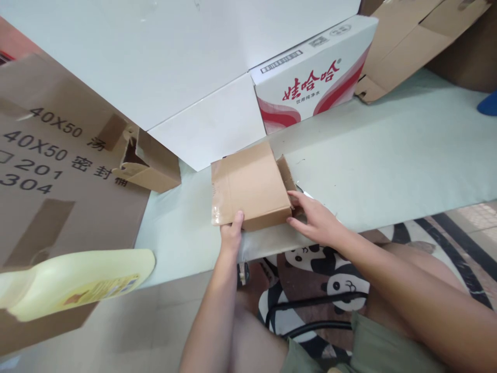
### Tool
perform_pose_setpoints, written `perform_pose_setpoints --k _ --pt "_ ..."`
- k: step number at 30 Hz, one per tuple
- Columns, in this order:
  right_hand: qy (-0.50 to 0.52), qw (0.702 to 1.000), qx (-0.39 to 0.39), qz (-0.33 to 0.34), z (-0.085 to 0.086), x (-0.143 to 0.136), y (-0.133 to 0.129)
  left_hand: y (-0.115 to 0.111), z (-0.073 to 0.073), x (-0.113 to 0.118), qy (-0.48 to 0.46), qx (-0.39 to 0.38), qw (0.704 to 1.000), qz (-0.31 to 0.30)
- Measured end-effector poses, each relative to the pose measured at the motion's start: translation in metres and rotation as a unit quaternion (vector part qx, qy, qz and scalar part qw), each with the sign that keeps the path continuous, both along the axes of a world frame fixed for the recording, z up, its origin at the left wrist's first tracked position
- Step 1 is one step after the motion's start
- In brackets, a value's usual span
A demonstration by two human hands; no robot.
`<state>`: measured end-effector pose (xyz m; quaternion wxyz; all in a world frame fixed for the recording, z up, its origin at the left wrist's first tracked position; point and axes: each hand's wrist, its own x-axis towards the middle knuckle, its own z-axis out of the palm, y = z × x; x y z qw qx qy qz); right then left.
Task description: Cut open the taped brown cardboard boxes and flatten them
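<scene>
A small brown cardboard box (250,181) lies on the pale green tabletop with a strip of clear tape at its left end. Its right end is open, and a flap (286,173) sticks out there. My left hand (232,233) grips the near left edge, thumb on top and the other fingers hidden beneath. At the open right end, my right hand (314,217) holds the near corner between thumb and fingers; some fingertips are hidden behind the flap. A small white piece (308,195) shows just beyond my right hand.
A white and red carton (316,80) stands behind, beside white panels (217,122). An opened small carton (155,163) and a large printed carton (70,134) are left, with a pale yellow bottle (85,280) in front. More cardboard (411,41) sits back right.
</scene>
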<state>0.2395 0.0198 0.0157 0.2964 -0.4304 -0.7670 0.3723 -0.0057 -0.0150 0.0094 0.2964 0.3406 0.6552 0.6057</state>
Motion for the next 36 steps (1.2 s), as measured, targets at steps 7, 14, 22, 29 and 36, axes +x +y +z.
perform_pose_setpoints --k 7,14,22,29,36 --pt "-0.002 1.0 -0.004 -0.003 -0.0003 0.0003 -0.0003 0.0004 -0.0017 -0.0018 0.003 -0.002 1.0 -0.006" --pt "-0.005 1.0 -0.004 -0.002 0.0 0.0011 -0.0001 0.001 -0.0033 -0.0016 0.0 -0.001 1.0 -0.007" --pt "-0.007 1.0 -0.003 -0.002 0.0006 0.0004 -0.0002 0.0004 -0.0041 -0.0026 -0.008 -0.003 1.0 -0.007" --pt "-0.003 1.0 -0.003 -0.006 0.0008 -0.0005 0.0002 0.0004 -0.0025 -0.0014 -0.009 -0.005 1.0 -0.005" --pt "-0.002 1.0 -0.024 0.006 0.0013 0.0001 -0.0002 -0.0002 -0.0036 -0.0018 0.005 -0.004 1.0 -0.017"
